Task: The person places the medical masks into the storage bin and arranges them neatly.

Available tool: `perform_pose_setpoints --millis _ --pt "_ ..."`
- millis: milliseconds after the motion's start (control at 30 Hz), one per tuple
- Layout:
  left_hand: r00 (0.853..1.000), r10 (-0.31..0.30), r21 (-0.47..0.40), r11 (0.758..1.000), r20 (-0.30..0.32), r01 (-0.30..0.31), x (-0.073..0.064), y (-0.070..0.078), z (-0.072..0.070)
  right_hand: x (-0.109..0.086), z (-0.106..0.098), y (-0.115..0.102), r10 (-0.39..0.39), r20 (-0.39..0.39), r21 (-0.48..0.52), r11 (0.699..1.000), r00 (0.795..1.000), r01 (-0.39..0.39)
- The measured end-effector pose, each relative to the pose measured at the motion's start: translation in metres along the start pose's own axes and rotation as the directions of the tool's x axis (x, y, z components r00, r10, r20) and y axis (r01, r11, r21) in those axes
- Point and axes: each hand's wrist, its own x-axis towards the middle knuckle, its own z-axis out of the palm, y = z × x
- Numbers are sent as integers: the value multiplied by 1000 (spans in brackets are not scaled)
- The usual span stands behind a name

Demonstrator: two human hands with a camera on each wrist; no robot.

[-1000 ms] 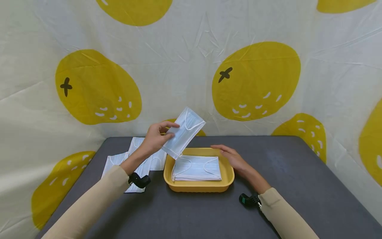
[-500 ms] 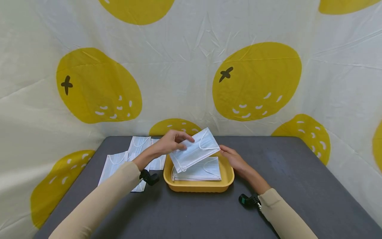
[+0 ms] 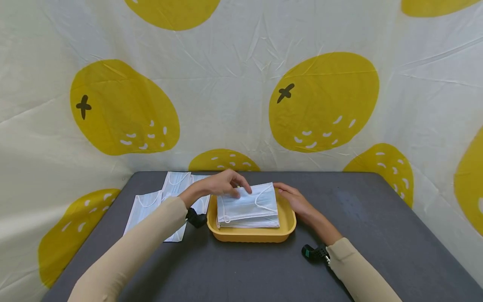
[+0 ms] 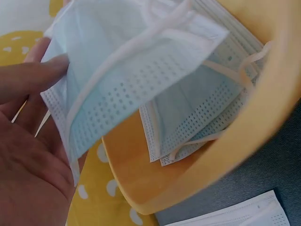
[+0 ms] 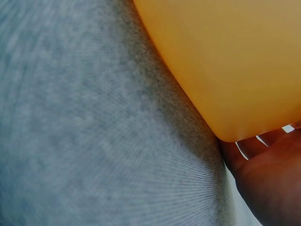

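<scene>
My left hand [image 3: 225, 183] pinches a pale blue face mask [image 3: 243, 204] by its far left edge, thumb on one face as the left wrist view shows. This mask slants low over a stack of masks [image 3: 250, 223] lying in a yellow plastic tray [image 3: 250, 238]. In the left wrist view, white ear loops and the dotted edges of the stacked masks [image 4: 193, 117] show beneath it. My right hand [image 3: 294, 201] lies along the tray's right side toward the far corner, fingers extended against its outer wall [image 5: 244, 84].
Left of the tray, several loose masks [image 3: 145, 207] lie overlapping on the dark grey table [image 3: 241, 272], partly covered by the left forearm. Behind the table's far edge hangs a white cloth [image 3: 226, 105] printed with large yellow fruits.
My left hand has moved right and down, bringing the mask from above the tray's left side to low over the stack and turning it nearly level. The right hand has stayed at the tray.
</scene>
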Motion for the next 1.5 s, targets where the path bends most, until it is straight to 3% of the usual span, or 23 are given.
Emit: perform_pose_setpoints --millis 167,467,733,1133,1500 --pt "997 -15 56 998 71 11 8 0 3 0 0 0 0 11 -21 1000 1000 0" --pt "992 -41 101 994 120 29 18 1 8 0 0 -1 16 22 -3 1000 1000 -16" --pt "989 -69 164 985 133 47 24 1 12 1 2 -2 22 14 -19 1000 1000 -22" --pt "986 -123 338 938 114 78 30 1 14 1 3 -1 13 29 -15 1000 999 -12" --pt "980 -171 391 913 100 119 28 4 16 -2 5 -2 21 21 15 1000 1000 -22"
